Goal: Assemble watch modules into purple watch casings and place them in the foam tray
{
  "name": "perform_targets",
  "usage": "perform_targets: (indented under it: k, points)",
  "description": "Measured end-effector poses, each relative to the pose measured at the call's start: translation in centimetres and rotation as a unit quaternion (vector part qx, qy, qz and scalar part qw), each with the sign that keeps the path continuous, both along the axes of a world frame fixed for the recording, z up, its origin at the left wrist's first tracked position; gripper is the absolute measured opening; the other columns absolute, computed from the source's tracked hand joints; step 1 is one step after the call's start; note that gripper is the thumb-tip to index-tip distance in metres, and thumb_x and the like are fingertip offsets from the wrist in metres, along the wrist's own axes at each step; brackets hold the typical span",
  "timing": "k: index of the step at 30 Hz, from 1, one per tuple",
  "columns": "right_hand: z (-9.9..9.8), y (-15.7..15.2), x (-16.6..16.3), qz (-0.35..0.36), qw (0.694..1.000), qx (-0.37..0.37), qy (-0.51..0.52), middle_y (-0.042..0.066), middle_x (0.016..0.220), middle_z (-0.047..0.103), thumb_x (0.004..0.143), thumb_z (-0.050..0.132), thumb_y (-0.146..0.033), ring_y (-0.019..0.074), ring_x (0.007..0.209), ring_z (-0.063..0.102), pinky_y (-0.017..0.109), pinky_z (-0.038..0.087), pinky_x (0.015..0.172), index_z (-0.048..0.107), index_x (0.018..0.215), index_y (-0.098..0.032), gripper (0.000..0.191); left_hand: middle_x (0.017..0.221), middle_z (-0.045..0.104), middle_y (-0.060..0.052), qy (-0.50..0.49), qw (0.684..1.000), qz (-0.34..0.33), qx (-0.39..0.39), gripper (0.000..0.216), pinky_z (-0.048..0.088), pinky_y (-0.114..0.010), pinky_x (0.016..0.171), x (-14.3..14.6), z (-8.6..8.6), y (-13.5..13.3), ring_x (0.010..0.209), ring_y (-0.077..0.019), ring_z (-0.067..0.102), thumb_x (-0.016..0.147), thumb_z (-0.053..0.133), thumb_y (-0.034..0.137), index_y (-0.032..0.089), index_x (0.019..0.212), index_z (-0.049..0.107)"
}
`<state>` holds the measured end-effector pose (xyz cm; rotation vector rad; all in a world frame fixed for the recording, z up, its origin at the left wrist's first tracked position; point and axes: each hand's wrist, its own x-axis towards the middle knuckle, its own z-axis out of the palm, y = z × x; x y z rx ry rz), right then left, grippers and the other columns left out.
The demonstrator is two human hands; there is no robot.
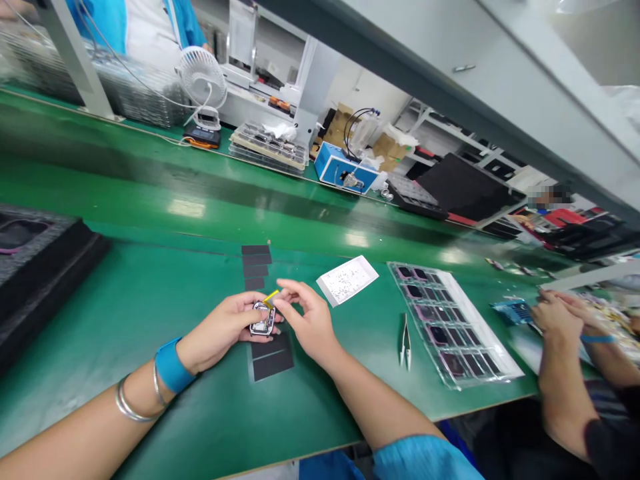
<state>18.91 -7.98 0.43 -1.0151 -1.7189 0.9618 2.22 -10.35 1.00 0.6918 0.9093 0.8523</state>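
My left hand (225, 328) is closed around an opened smartwatch case (263, 321), its inner electronics facing up and the thumb resting on it. At the case's upper edge, a small flat piece with a yellow edge (271, 299) stands tilted; it looks like a battery, though I cannot be sure. My right hand (309, 319) pinches this piece between thumb and fingers. Beneath and beyond the hands lie black rectangular strips (273, 357) on a clear backing. Tweezers (405, 343) rest on the green table to the right of my right hand.
A white tray of tiny bits (349, 280) lies beyond my right hand. Further right is a clear plastic tray (450, 327) with watch parts. Black foam (45, 267) sits at left. A co-worker's hands (560, 317) are at far right. A fan (203, 77) stands behind.
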Motion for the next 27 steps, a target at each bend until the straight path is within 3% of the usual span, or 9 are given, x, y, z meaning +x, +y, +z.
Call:
perform_targets:
  k: [3, 5, 8, 13, 27]
  points:
    - [-0.6, 0.5, -0.1, -0.023, 1.0, -0.02, 0.002, 0.003, 0.091, 0.064, 0.082, 0.06, -0.025, 0.0142, 0.082, 0.061, 0.027, 0.05, 0.072, 0.062, 0.102, -0.022, 0.02, 0.092, 0.07, -0.011, 0.0, 0.997, 0.073, -0.008, 0.025, 0.056, -0.033, 0.073, -0.3, -0.1, 0.4, 0.081, -0.0202, 0.067, 0.073, 0.069, 0.02, 0.014, 0.095, 0.062]
    - [-0.7, 0.5, -0.3, 0.005, 0.998, -0.007, -0.063, 0.003, 0.089, 0.064, 0.083, 0.059, -0.022, 0.0144, 0.083, 0.06, 0.027, 0.049, 0.073, 0.065, 0.086, -0.021, 0.007, 0.092, 0.071, -0.012, -0.003, 0.991, 0.135, -0.01, 0.021, 0.056, -0.033, 0.075, -0.7, -0.2, 0.7, 0.081, -0.0198, 0.067, 0.073, 0.067, 0.017, 0.013, 0.094, 0.062]
    - [-0.9, 0.0, -0.9, 0.068, 0.979, 0.032, -0.188, 0.003, 0.092, 0.063, 0.078, 0.063, -0.016, 0.0164, 0.091, 0.057, 0.031, 0.046, 0.083, 0.066, 0.077, -0.021, 0.006, 0.092, 0.071, -0.012, -0.008, 0.981, 0.191, -0.018, 0.019, 0.055, -0.032, 0.077, -1.0, -0.3, 1.1, 0.083, -0.0193, 0.067, 0.074, 0.065, 0.014, 0.013, 0.093, 0.062]
    - [-1.1, -0.8, -1.7, 0.084, 0.952, 0.075, -0.284, 0.005, 0.099, 0.061, 0.077, 0.066, -0.014, 0.0184, 0.097, 0.051, 0.034, 0.042, 0.09, 0.067, 0.082, -0.019, 0.008, 0.092, 0.072, -0.012, -0.009, 0.983, 0.181, -0.013, 0.019, 0.055, -0.029, 0.076, -1.0, -0.1, 0.9, 0.085, -0.019, 0.068, 0.074, 0.066, 0.013, 0.013, 0.092, 0.063]
    - [-1.0, -0.8, -2.3, 0.061, 0.956, 0.025, -0.285, 0.003, 0.095, 0.057, 0.078, 0.068, -0.019, 0.0165, 0.092, 0.049, 0.031, 0.04, 0.088, 0.065, 0.073, -0.018, 0.006, 0.097, 0.071, -0.011, 0.022, 0.987, 0.161, -0.008, 0.018, 0.056, -0.026, 0.077, -1.2, -0.1, 1.0, 0.092, -0.0199, 0.067, 0.075, 0.065, 0.012, 0.014, 0.093, 0.064]
